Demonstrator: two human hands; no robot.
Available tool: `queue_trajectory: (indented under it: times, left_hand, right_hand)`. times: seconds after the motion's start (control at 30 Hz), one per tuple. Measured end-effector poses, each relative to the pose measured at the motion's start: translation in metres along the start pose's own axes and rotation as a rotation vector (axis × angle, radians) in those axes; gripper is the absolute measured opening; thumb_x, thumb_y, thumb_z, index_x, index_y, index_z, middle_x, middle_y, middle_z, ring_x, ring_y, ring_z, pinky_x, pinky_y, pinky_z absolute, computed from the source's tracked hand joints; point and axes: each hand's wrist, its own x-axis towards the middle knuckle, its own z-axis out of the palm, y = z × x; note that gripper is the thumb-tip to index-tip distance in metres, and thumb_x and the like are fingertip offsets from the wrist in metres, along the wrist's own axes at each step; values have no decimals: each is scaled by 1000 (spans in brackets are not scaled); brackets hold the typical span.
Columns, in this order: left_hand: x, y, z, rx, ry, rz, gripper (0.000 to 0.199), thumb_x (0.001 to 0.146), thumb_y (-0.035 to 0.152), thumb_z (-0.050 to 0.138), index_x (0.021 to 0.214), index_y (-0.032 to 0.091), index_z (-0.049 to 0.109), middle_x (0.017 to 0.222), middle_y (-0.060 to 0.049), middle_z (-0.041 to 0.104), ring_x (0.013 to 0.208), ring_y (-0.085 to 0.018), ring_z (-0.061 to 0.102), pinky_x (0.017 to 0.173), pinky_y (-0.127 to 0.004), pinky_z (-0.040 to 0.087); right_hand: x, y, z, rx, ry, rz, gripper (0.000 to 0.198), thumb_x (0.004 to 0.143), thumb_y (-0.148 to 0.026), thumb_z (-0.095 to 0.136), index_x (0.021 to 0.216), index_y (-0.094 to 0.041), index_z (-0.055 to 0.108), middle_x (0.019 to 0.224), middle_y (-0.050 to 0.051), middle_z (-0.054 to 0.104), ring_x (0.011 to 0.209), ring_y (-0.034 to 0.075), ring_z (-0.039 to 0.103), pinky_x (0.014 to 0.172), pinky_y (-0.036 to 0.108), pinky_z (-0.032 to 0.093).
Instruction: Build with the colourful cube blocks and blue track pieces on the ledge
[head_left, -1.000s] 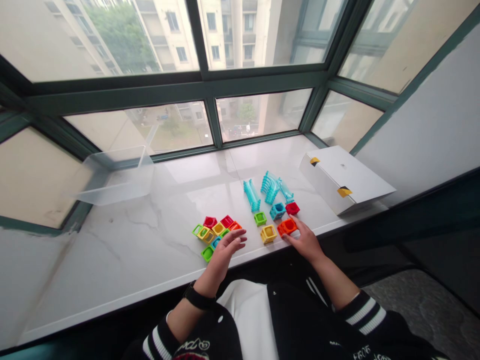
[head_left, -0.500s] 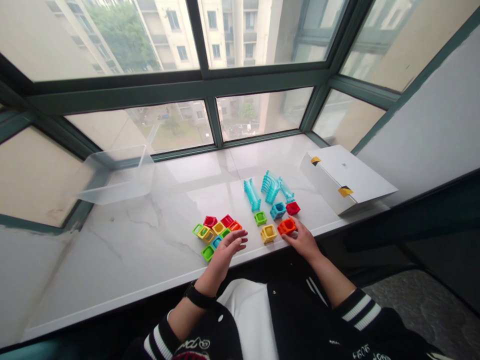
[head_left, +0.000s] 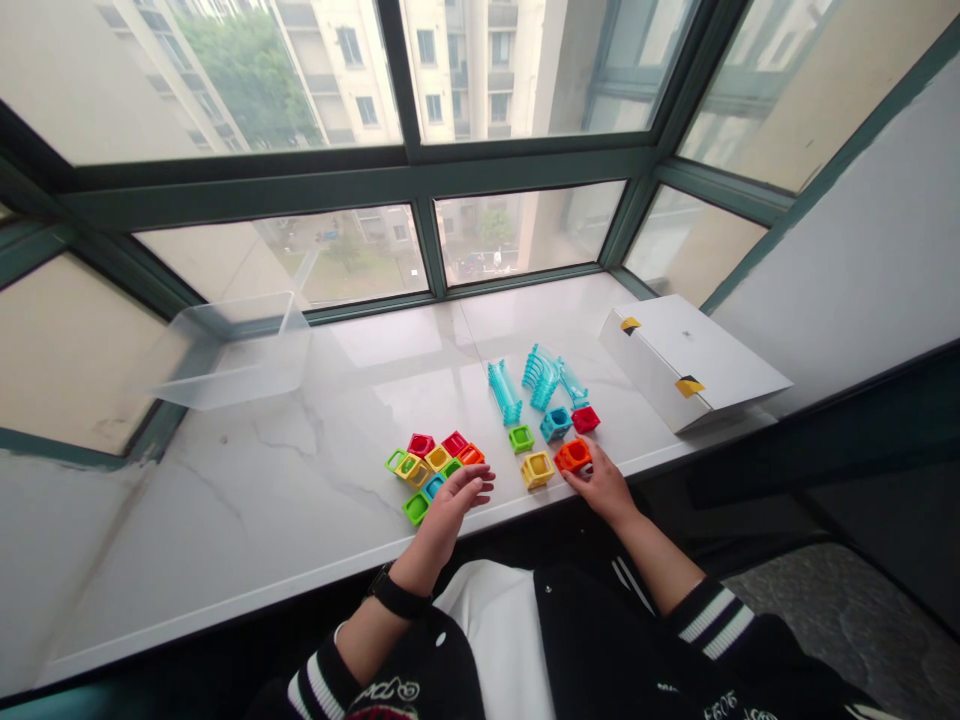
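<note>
My right hand has its fingers around the right side of an orange hollow block resting on the sill. Just left of that block sits a yellow block, with a green block, a blue block and a red block behind. My left hand is held open, fingers stretched out and nothing in them. It hovers at the right edge of a cluster of coloured blocks, partly covering it; a yellow block and a lime green block are among them.
Clear turquoise track pieces lie behind the blocks. A translucent plastic bin stands at the left by the window. A white box with yellow-black tape is at the right. The marble sill ends at a front edge near my body.
Almost nothing differs. My right hand and the orange block shift very slightly; my left hand stays in place beside the cluster.
</note>
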Motion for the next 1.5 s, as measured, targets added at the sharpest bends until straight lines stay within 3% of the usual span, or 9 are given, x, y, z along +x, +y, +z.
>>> queue_trajectory:
  times: [0.27,0.63,0.87,1.0,1.13,1.2,1.3,1.4,1.5]
  left_hand:
    - [0,0,-5,-13,40,8,44,82,47,82,115,19,77,117,-13,76,103,-24,72,91,-36,58]
    - [-6,3,-19,-45,92,38,49,77,51,85,112,18,77,111,-13,77,97,-25,73,90,-39,60]
    - [-7,1,-30,-128,121,25,51,75,50,87,113,16,77,112,-14,76,95,-23,74,85,-36,62]
    - [-12,9,-38,-127,122,49,51,76,50,86,114,17,75,107,-11,75,80,-17,71,65,-27,58]
    - [-18,22,-57,-56,188,149,49,83,50,79,120,19,72,100,-6,73,56,-7,52,44,-20,36]
    - [-17,25,-71,9,321,244,44,85,48,77,117,19,72,99,-4,73,63,-10,55,52,-22,41]
    - [-14,24,-92,157,552,324,38,85,46,75,114,21,72,115,-7,73,101,-21,67,87,-32,55]
    - [-11,15,-107,366,684,335,38,87,45,73,119,24,71,135,-8,66,133,-29,57,117,-47,43]
    - [-10,2,-116,473,660,307,40,87,41,72,123,26,69,146,-9,59,143,-31,50,127,-53,32]
  right_hand:
    - [0,-2,0,0,18,26,72,86,-49,70,150,-22,51,145,16,65,127,34,68,97,48,63]
    - [0,-7,1,14,14,29,84,86,-49,71,160,-22,41,156,18,57,133,36,65,95,50,64]
    - [2,-2,-2,-22,-11,21,98,85,-53,73,166,-20,29,158,21,53,142,37,58,107,54,57]
    - [0,0,-13,-67,-41,-37,103,84,-51,72,168,-19,21,149,20,59,136,36,61,114,57,51]
    - [-6,-8,-35,-87,-8,-110,86,90,-38,61,167,-22,26,150,16,59,138,35,58,118,59,46]
    - [-7,-21,-47,-96,79,-162,76,91,-33,57,163,-23,34,148,15,60,140,35,55,120,60,43]
    - [-5,-51,-59,-79,217,-235,63,94,-32,55,155,-22,45,140,16,64,135,36,58,120,61,43]
    - [0,-83,-56,-16,259,-286,52,95,-32,56,145,-23,55,134,16,67,130,37,61,118,60,46]
    - [7,-116,-37,112,220,-270,44,96,-30,54,140,-25,60,130,13,68,126,34,63,116,57,49]
